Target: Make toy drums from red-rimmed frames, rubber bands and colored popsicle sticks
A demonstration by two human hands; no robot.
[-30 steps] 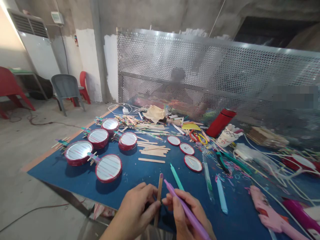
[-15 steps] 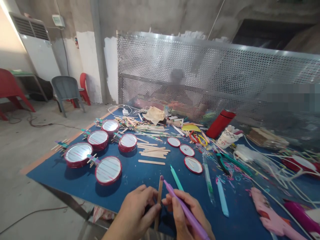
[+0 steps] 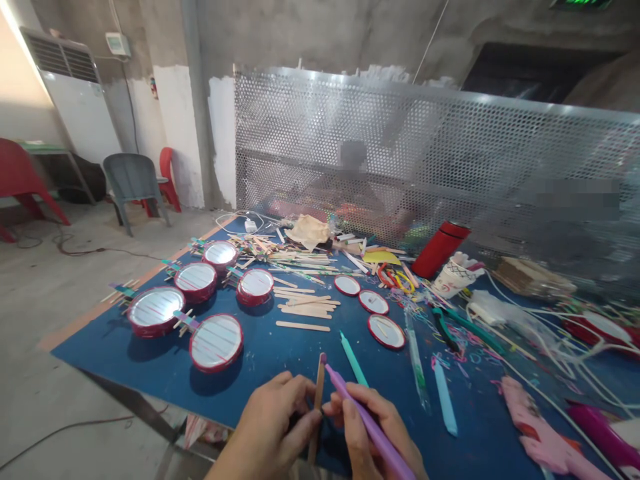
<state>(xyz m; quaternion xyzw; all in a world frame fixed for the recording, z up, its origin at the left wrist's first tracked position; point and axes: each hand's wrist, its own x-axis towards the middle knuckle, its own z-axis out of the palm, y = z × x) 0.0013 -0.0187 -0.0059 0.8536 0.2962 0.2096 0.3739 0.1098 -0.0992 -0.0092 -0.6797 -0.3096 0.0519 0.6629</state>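
Between its thumb and fingers, my left hand (image 3: 277, 423) pinches a wooden craft stick (image 3: 319, 390) that stands up from the table's front edge. The stick's top end is coloured purple. My right hand (image 3: 377, 420) grips a purple marker (image 3: 363, 417), its tip at or very near that coloured end. Just beyond the right hand lies a teal marker (image 3: 353, 357). A light blue marker (image 3: 445, 397) rests farther right. Ahead of my hands is a group of plain craft sticks (image 3: 307, 307), with one single stick (image 3: 303, 326) nearer to me.
Several round red-rimmed banjo-like pieces (image 3: 217, 343) stand at the left. Red-rimmed discs (image 3: 387, 331) lie mid-table. To the right are pliers (image 3: 445, 328), a pink glue gun (image 3: 543, 427), a paper cup (image 3: 456, 275) and a red bottle (image 3: 441, 250). A perforated metal panel (image 3: 425, 147) rises behind.
Almost nothing differs. The purple marker's tip has shifted slightly at the stick's end, and the view has tilted very slightly.
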